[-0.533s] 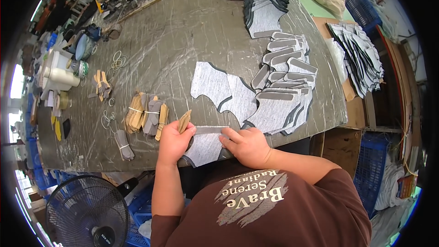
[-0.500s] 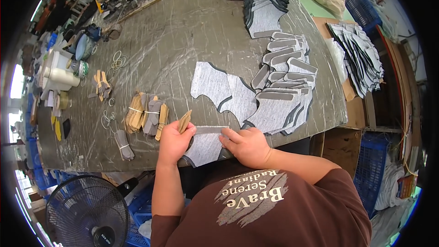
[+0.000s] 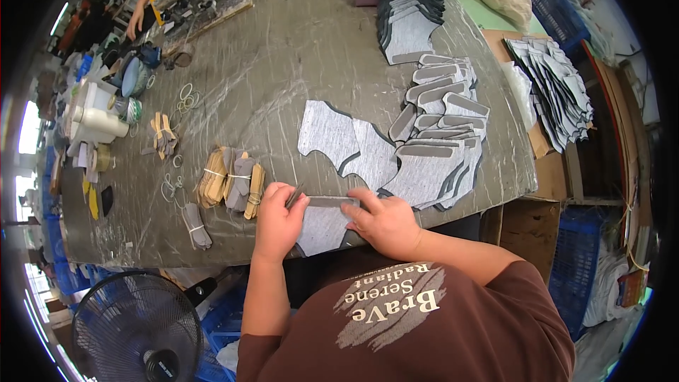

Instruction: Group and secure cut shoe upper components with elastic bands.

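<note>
A light grey fabric piece [image 3: 323,231] with a dark backing lies at the table's near edge, in front of my body. Along its far edge runs a narrow grey strip [image 3: 329,202]. My left hand [image 3: 280,218] is closed around a few thin strips [image 3: 296,192], seen nearly edge-on, and rests at the strip's left end. My right hand [image 3: 384,221] is at the right end, its fingers apart and the fingertips touching or just over the strip. Just beyond lie two overlapping fabric pieces [image 3: 328,129] without strips.
Left of my hands are banded bundles of tan and grey strips [image 3: 228,179] and loose rubber bands [image 3: 187,99]. Fabric pieces with strips [image 3: 433,163] overlap at the right, with another stack [image 3: 412,28] beyond. A fan [image 3: 138,329] stands lower left. Another person's hand [image 3: 134,25] shows upper left.
The strips in my left hand have turned from showing a tan face to nearly edge-on. My right index finger has lifted away from the thumb. Another person's hand has appeared upper left.
</note>
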Motion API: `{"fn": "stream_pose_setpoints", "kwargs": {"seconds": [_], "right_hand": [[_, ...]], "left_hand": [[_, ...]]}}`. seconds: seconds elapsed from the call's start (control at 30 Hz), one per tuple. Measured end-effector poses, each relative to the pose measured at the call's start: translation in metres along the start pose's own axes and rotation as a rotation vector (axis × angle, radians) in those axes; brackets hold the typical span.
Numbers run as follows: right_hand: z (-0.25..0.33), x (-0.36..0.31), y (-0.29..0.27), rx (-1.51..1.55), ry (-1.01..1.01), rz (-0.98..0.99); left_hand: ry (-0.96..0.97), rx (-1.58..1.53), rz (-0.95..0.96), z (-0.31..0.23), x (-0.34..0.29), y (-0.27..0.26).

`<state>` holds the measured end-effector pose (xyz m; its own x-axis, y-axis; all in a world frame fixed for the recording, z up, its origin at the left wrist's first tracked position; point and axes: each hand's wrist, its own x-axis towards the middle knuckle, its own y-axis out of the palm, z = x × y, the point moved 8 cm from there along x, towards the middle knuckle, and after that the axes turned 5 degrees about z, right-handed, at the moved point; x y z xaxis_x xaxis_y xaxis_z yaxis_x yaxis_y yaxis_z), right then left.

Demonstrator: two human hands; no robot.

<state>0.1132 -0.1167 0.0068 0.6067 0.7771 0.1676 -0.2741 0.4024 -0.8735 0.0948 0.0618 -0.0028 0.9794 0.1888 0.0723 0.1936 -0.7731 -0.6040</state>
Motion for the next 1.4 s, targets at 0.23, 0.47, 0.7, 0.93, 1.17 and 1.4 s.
{"fn": "stream_pose_setpoints", "kwargs": {"seconds": [0.23, 0.47, 0.7, 0.93, 1.17, 1.4], "right_hand": [[-0.041, 0.000, -0.055, 0.275, 0.195, -0.178], [-0.060, -0.028, -0.081, -0.264, 0.289, -0.160], [-0.075, -0.033, -0.070, -0.283, 0.163, -0.281], [-0.084, -0.024, -0.073, -0.324, 0.213, -0.289], [-0.017, -0.011, -0.039, -0.194, -0.097, -0.078], [0.011, -0.017, 0.016, -0.203, -0.246, 0.169]], "left_hand": [[-0.260, -0.651, 0.008, -0.006, 0.009, 0.018], [0.279, 0.103, 0.286, -0.065, 0.062, 0.068], [0.262, 0.230, 0.694, -0.045, 0.032, 0.060], [0.209, 0.050, 0.782, -0.029, 0.001, 0.045], [0.360, 0.399, 0.231, -0.052, 0.015, 0.041], [0.324, 0.451, 0.134, -0.031, 0.023, 0.038]]}}
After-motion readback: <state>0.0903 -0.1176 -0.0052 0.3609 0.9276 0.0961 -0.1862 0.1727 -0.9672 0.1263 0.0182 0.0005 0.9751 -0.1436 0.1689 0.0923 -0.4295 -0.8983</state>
